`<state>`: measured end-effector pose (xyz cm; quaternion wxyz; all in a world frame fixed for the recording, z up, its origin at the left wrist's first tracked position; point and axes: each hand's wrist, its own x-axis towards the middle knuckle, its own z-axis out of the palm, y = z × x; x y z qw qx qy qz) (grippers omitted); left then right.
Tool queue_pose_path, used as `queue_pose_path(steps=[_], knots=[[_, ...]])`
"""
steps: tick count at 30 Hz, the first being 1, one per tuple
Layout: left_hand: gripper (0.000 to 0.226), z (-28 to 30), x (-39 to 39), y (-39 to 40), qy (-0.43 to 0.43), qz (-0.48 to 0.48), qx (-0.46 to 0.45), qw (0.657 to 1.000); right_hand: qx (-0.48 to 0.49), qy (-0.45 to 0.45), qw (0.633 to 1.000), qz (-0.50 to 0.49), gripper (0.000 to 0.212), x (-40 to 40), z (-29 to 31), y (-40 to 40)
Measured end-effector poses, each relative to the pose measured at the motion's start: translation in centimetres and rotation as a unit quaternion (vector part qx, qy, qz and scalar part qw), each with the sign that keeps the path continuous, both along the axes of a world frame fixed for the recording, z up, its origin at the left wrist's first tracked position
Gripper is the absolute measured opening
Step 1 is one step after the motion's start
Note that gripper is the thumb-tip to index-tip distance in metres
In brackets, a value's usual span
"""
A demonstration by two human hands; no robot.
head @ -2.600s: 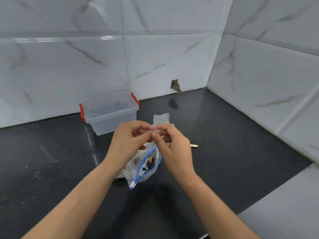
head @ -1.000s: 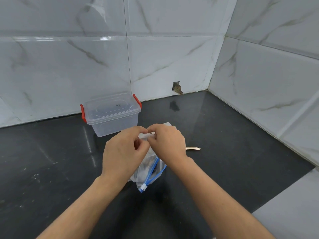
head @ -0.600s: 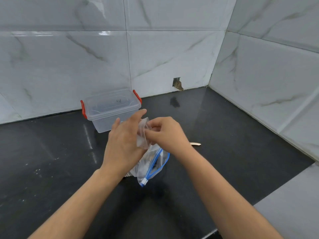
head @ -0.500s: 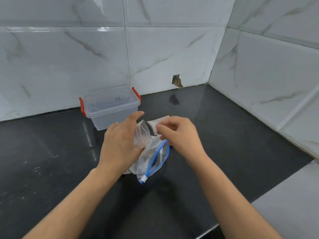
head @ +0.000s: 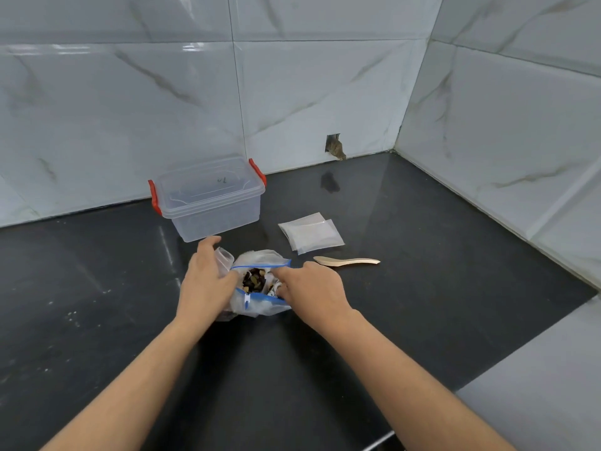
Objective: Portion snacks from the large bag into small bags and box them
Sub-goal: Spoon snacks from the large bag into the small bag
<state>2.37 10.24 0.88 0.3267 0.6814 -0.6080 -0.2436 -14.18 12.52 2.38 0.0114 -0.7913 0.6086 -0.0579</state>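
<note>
A clear plastic storage box with red side latches stands shut left of centre, close to the marble-patterned wall tiles. Its lid carries a small dark scribble, too small to read. Right of the box and apart from it, a short stack of empty small clear bags lies flat on the black countertop. Just below the stack a pale wooden spoon lies with its handle pointing toward the right of the frame. A rough hole breaks the tile near the corner, and its reflection shows on the counter beneath.

At mid-frame sits the large zip bag, its blue-edged mouth spread open over dark and tan snack pieces. The left hand is at the bag's left side and holds an opened small clear bag between thumb and curled fingers. The right hand has its fingers curled down inside the bag's mouth; whether they hold any snacks cannot be told. No brand or label shows on any bag.

Bare counter spreads to the left and right of the hands, and a pale grey surface edges the lower right corner.
</note>
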Motion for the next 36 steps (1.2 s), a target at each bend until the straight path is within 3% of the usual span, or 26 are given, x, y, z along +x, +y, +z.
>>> queue_pose_path(steps=[5, 10, 14, 17, 20, 26, 30, 36], knots=[[0.061, -0.9, 0.0, -0.4, 0.0, -0.001, 0.053, 0.999, 0.029, 0.001, 1.0, 0.011, 0.044, 0.8, 0.5, -0.5], [0.064, -1.5, 0.1, -0.2, 0.134, -0.021, 0.065, 0.989, 0.061, 0.016, 0.998, 0.021, 0.051, 1.7, 1.6, -0.9], [0.062, -1.7, -0.4, 0.5, 0.212, 0.028, 0.017, 0.977, 0.095, 0.054, 0.994, 0.014, 0.044, 1.5, 1.4, -1.0], [0.065, -1.0, -1.0, 1.2, 0.154, 0.068, -0.05, 0.984, 0.12, 0.088, 0.989, 0.008, 0.047, 1.5, 1.2, -0.8], [0.066, -0.6, -1.5, 1.8, 0.127, 0.042, -0.083, 0.988, 0.081, 0.089, 0.993, 0.009, 0.043, 1.1, 1.5, -0.7], [0.077, -0.9, -1.6, 1.3, 0.066, -0.027, 0.077, 0.994, 0.055, 0.057, 0.997, 0.006, 0.032, -0.2, 1.0, -1.1], [0.076, -0.8, -1.7, 1.0, 0.048, -0.044, 0.097, 0.993, 0.071, 0.073, 0.994, -0.044, 0.01, 0.1, 0.0, -1.4], [0.071, -1.6, -1.9, 1.7, 0.043, -0.027, 0.058, 0.997, 0.087, 0.11, 0.988, -0.059, 0.013, 0.2, 0.4, -1.1]])
